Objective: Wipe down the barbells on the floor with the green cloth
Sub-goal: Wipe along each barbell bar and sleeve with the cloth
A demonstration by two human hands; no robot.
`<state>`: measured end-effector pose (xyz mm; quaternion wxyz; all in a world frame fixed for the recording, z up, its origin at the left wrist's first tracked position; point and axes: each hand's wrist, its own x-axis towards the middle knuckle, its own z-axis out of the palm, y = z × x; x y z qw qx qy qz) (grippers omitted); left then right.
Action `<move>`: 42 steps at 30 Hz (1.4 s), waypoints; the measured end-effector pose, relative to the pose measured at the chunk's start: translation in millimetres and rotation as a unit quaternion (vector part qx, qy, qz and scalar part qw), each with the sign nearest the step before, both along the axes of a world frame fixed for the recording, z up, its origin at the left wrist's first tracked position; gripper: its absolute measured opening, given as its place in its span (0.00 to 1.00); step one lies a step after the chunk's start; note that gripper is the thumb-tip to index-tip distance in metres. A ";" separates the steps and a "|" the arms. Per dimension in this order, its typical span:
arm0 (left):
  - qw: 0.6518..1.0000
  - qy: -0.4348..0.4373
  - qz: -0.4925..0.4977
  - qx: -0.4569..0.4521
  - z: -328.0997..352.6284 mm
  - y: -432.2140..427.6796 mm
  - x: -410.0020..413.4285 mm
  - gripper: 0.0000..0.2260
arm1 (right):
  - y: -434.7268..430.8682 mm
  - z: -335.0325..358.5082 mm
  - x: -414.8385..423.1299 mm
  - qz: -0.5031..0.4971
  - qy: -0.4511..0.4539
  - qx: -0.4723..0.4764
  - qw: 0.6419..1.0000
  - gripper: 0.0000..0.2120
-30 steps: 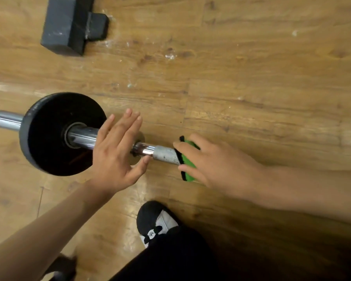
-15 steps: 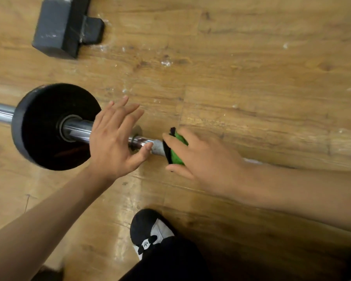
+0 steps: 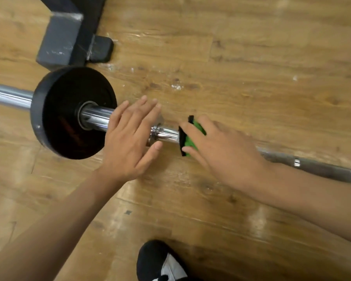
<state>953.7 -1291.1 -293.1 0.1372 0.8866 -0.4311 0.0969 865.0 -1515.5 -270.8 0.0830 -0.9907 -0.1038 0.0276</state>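
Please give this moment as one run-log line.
step: wipe barbell | right hand: grips green cloth around it | left hand: open over sleeve, beside black plate

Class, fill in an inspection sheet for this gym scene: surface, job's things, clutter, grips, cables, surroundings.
Surface: wooden floor, scuffed, white specks.
Job's things: barbell lying on the floor, black weight plate on its sleeve; green cloth on the shaft.
Clutter: nothing seen.
Grips: left hand flat, fingers straight, over the sleeve; right hand holds the cloth on the shaft.
Cables: nothing seen.
Surroundings: grey equipment base beyond the plate; shoe at bottom edge.
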 end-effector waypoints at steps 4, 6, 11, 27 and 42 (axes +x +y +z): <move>1.000 0.008 -0.003 0.006 1.3 0.1 23.6 0.29 | -46.0 11.3 -19.1 -0.061 -0.003 0.017 0.998 0.26; 1.000 -0.001 0.016 -0.001 -4.0 1.2 30.1 0.29 | -81.5 15.3 -43.6 -0.074 -0.007 -0.015 0.997 0.27; 0.998 -0.021 0.045 -0.026 -8.1 -18.6 50.7 0.28 | -38.7 2.3 0.3 -0.161 -0.031 -0.018 0.986 0.23; 0.995 -0.037 0.085 -0.033 -7.8 -56.0 92.8 0.26 | -6.8 -14.1 88.0 -0.134 -0.115 -0.018 0.984 0.20; 0.991 -0.062 0.107 -0.051 -10.7 -74.6 118.9 0.27 | -26.2 -14.1 111.9 -0.162 -0.124 0.053 0.978 0.17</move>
